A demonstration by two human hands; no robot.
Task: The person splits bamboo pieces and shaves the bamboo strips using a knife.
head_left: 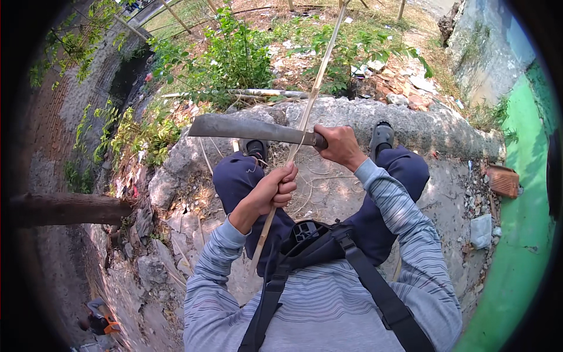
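Observation:
My right hand [338,145] is closed round the handle of a machete [249,128], whose broad grey blade points left across my body. The blade lies against a long, pale split bamboo strip [318,79] near the handle end. A thin shaving curls off the strip beside the blade. My left hand [276,189] grips the strip just below the blade, fingers wrapped round it. From there the strip slants up and away to the far edge, and its lower end comes down by my left thigh.
I sit low with knees apart on a rough concrete slab [316,202], with thin shavings scattered between my feet. Ahead are green shrubs [234,64] and rubble. A brick [502,180] and a green wall [522,193] stand right, a wooden post [70,210] left. Another person [101,320] is lower left.

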